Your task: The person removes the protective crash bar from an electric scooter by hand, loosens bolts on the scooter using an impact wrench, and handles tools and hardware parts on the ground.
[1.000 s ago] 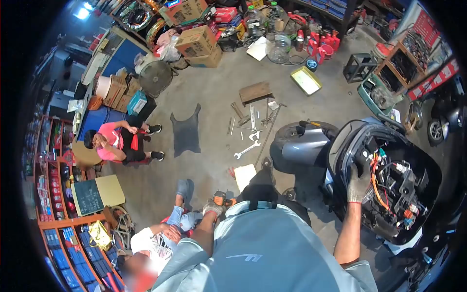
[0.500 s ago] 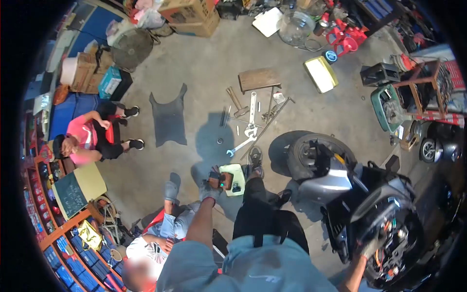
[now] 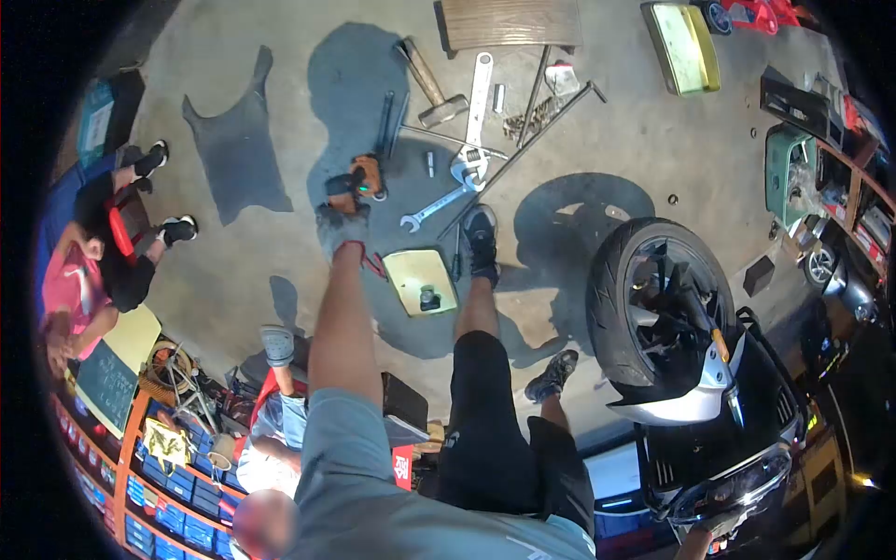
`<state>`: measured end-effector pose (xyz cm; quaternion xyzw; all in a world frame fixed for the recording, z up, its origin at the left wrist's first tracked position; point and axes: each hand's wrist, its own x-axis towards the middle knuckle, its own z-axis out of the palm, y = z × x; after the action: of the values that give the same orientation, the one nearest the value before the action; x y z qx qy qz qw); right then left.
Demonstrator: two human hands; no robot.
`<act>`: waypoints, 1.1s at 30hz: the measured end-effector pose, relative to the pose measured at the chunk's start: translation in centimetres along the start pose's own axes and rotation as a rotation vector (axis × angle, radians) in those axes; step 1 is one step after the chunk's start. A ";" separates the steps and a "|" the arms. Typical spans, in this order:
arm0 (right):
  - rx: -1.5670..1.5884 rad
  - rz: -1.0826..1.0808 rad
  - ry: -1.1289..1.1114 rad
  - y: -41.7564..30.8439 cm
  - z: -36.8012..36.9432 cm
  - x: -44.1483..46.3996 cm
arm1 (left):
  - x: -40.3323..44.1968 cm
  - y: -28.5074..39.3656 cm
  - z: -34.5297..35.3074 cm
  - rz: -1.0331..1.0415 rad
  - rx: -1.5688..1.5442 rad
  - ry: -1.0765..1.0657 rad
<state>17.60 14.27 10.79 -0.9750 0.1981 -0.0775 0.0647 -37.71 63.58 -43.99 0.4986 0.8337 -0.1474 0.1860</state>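
Gloved, my left hand (image 3: 343, 229) is closed on an orange and black power tool (image 3: 362, 183), low over the floor left of the wrenches. Just right of that tool lie an adjustable wrench (image 3: 480, 103), an open-end wrench (image 3: 434, 207) and a hammer (image 3: 432, 89). A shallow yellow tray (image 3: 408, 275) with a small dark object in it is by my foot. At the lower right, my right hand (image 3: 726, 523) is at the front of the scooter (image 3: 714, 457); its fingers are partly hidden.
A wooden block (image 3: 509, 23) is at the top, a yellow tray (image 3: 672, 56) upper right. The scooter's front wheel (image 3: 653, 299) stands right of my feet. Two people sit at the left, one in pink (image 3: 70, 289), one in white. A dark mat (image 3: 233, 140) lies on the floor.
My left hand has moved forward and down toward the floor with the power tool. My view has tilted down and closer to the tools. My right hand has shifted to the lower edge of view.
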 end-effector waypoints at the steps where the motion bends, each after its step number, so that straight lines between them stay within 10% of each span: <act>1: -0.040 0.012 0.014 -0.4 0.3 -0.2 | 0.7 0.6 0.0 -0.001 0.002 -0.017; 6: -0.194 0.172 0.040 -3.9 2.3 -2.4 | 5.8 -0.8 4.7 -0.051 0.053 0.016; 9: -1.104 0.069 0.219 -4.6 1.6 -2.1 | 7.8 -5.9 8.6 -0.127 0.037 -0.167; 19: 0.177 -0.020 -0.096 -0.1 0.4 2.4 | -0.1 -2.6 -0.2 -0.142 0.008 -0.188; 22: 0.061 0.277 0.051 -14.9 1.9 -11.4 | -1.3 -7.7 2.0 -0.050 0.046 -0.072; 23: 0.017 -0.099 0.131 -10.6 3.2 -9.9 | -2.2 -9.5 2.7 -0.015 0.012 -0.091; 27: -0.101 -0.129 0.135 -1.6 1.5 -1.4 | -9.7 -10.8 -0.9 0.025 -0.200 -0.391; 31: -0.036 -0.004 0.086 2.6 1.5 1.6 | -16.5 -11.2 -3.8 0.566 0.128 -0.473; 33: -0.002 0.041 0.083 -3.1 0.1 -3.1 | -20.3 -7.3 -10.5 0.395 0.180 -0.661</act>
<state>15.97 18.32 10.74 -0.9667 0.2207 -0.1164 0.0569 -37.13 49.00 -24.91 0.5896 0.6006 -0.3339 0.4244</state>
